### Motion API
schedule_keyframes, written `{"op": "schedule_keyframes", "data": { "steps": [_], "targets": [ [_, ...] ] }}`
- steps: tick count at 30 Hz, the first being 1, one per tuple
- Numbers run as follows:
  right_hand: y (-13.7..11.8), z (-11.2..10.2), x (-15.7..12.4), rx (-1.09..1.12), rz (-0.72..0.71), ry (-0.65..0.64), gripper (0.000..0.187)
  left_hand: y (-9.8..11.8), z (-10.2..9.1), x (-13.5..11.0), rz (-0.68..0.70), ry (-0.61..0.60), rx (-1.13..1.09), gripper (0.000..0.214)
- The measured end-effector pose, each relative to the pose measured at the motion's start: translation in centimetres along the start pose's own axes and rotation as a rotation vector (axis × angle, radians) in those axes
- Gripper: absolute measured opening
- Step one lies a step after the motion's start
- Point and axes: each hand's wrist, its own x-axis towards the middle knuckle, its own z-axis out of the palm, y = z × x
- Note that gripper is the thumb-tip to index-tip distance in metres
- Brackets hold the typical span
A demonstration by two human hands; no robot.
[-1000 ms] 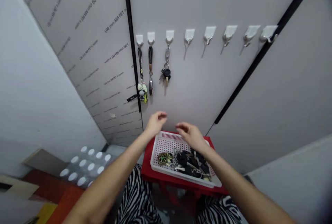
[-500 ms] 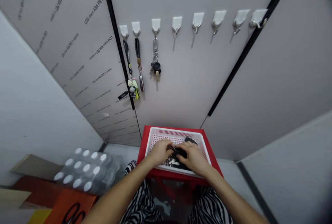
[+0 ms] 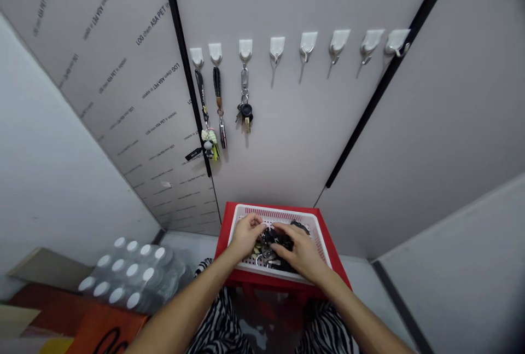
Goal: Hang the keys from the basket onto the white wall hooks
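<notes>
A white plastic basket (image 3: 320, 233) in front of me holds a jumble of keys and key fobs. My right hand (image 3: 301, 250) reaches in from the right, thumb and fingers closed around a dark bunch of keys (image 3: 282, 239). At the left side of the basket, my left hand (image 3: 246, 233) has its thumb and fingertips pinched together near the metal end of that bunch; what lies between them is too small to make out. Loose metal rings and a pale yellowish piece lie below the hands. Another black item (image 3: 300, 226) rests at the basket's far right corner.
The basket stands on a red stool (image 3: 334, 255). A row of white hooks (image 3: 277, 47) runs across the grey panel; a lanyard with a charm (image 3: 209, 149), a braided strap (image 3: 217, 86) and a key bunch (image 3: 246, 110) hang at left. Capped bottles (image 3: 131, 272) stand lower left.
My left hand has moved slightly left and up from the right hand, exposing more rings and keys in the basket. The view has tilted a little, so the hooks sit lower.
</notes>
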Motion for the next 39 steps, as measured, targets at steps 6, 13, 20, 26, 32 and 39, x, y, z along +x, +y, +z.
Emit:
{"op": "schedule_keyframes", "data": {
  "steps": [6, 13, 20, 26, 32, 39],
  "targets": [
    [-0.7, 1.3, 0.9, 0.102, 0.031, -0.019, 0.036, -0.1, -0.2, 0.2, -0.106, -0.031, -0.141, 0.019],
    [-0.6, 0.9, 1.2, 0.32, 0.204, 0.061, 0.017, 0.2, -0.2, -0.3, -0.235, -0.267, -0.384, 0.034],
    [0.1, 0.8, 1.3, 0.284, 0.337, 0.182, 0.023, 0.3, -0.1, 0.0, -0.153, -0.069, -0.361, 0.032],
    [-0.4, 0.5, 1.2, 0.238, 0.265, 0.24, 0.028, 1.8, -0.4, 0.2, -0.048, 0.1, -0.246, 0.016],
    [-2.3, -0.7, 1.8, 0.319, 0.081, 0.16, 0.019, 5.0, -0.4, 0.2, 0.171, -0.051, 0.009, 0.008],
    [-4.9, -5.4, 6.6, 0.514, 0.067, 0.265, 0.018, 8.4, -0.7, 2.2, 0.329, 0.004, -0.048, 0.015]
  ]
}}
